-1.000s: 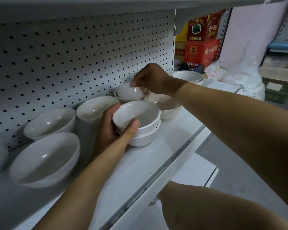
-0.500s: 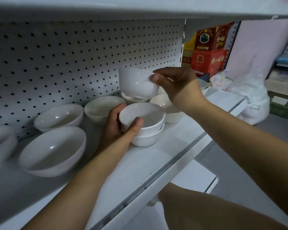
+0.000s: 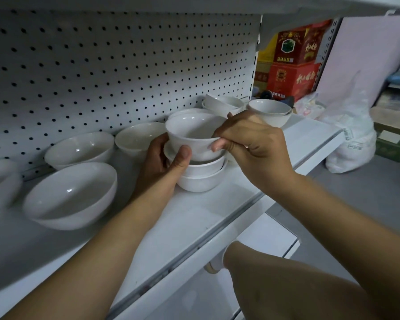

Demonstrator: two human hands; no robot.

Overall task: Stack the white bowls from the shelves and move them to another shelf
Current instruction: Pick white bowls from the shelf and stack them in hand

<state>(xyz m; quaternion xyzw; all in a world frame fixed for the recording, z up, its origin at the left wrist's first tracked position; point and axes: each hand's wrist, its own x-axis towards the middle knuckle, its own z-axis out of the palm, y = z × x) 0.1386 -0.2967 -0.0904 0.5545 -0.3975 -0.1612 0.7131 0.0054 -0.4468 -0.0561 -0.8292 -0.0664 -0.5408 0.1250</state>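
Two hands meet mid-frame: the right hand (image 3: pixel 252 146) pinches the rim of a white bowl (image 3: pixel 189 144) atop a stack (image 3: pixel 201 181) on the shelf (image 3: pixel 183 222), which the left hand (image 3: pixel 158 162) grips; released off-centre, the bowl could tip and chip.

At the centre of the frame we see a small glossy white ceramic bowl (image 3: pixel 189 135), mouth up, its base set in a stack of two matching bowls (image 3: pixel 201 179) on the white metal shelf (image 3: pixel 194 218). We see wider white bowls (image 3: pixel 69 195) standing at left and nested small bowls (image 3: pixel 270 109) at upper right.
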